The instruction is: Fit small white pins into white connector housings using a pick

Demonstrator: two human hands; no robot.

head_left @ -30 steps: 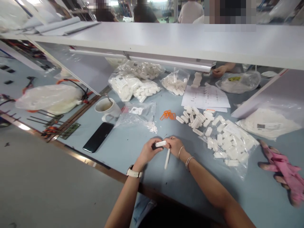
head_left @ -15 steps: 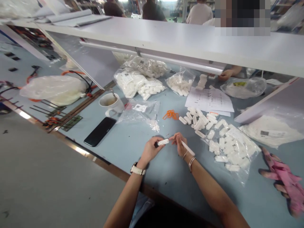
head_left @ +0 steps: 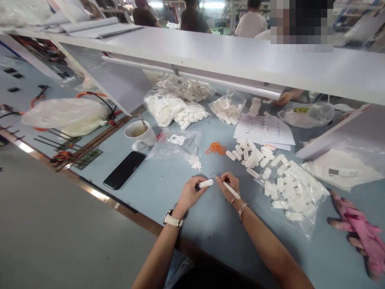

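Observation:
My left hand (head_left: 191, 190) is closed on a small white plastic piece (head_left: 206, 183), oblong and held level just above the table. Just to its right, my right hand (head_left: 229, 187) grips a slim white pen-like tool (head_left: 231, 190), whose thin dark tip points at the left hand's piece. Whether that tip touches the piece I cannot tell. Beyond the hands lie a little heap of tiny white parts (head_left: 196, 162) and some orange rectangular frames (head_left: 215, 148). More white plastic pieces (head_left: 252, 154) are piled to the right, some spilling from a clear bag (head_left: 309, 192).
A black phone (head_left: 124, 170), a white mug (head_left: 140, 134) with a spoon and a flat clear bag (head_left: 176, 146) are on the left. Filled bags (head_left: 177, 106) and printed sheets (head_left: 264, 129) lie under the shelf (head_left: 210, 44). Pink gloves (head_left: 361, 237) rest far right. Across, another person's hand (head_left: 284, 98) shows.
My right hand's fingers have drawn back slightly from the piece and now hold the tool like a pen, tip forward. The left hand keeps its piece almost in place.

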